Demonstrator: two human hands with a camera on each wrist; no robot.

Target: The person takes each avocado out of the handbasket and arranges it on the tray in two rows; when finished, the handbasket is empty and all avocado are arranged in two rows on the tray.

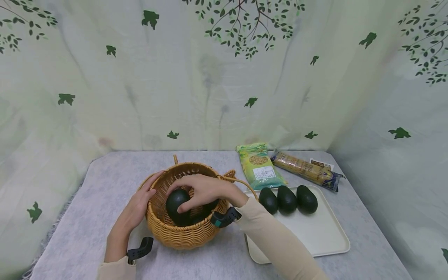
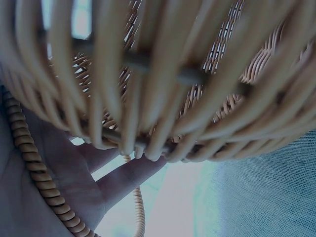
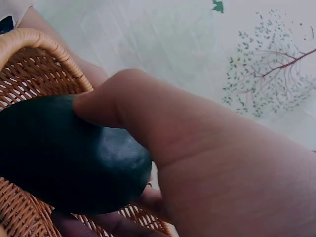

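A round wicker basket (image 1: 185, 237) stands on the cloth-covered table. My right hand (image 1: 201, 190) reaches inside it and grips a dark green avocado (image 1: 176, 202); the right wrist view shows the thumb across the avocado (image 3: 64, 153) and fingers beneath. More dark fruit (image 1: 211, 204) lies partly hidden under that hand. At the basket's left rim, my left hand (image 1: 140, 200) holds on, thumb over the edge and fingers along the outside. In the left wrist view, the basket's wrapped handle (image 2: 42, 173) crosses the left palm.
Right of the basket, a white tray (image 1: 325, 237) bears three avocados (image 1: 287, 200) in a row at its far side. Behind it lie a green-yellow bag (image 1: 259, 165) and a long pack of dry noodles (image 1: 304, 169). A leaf-printed curtain (image 1: 217, 77) surrounds the table.
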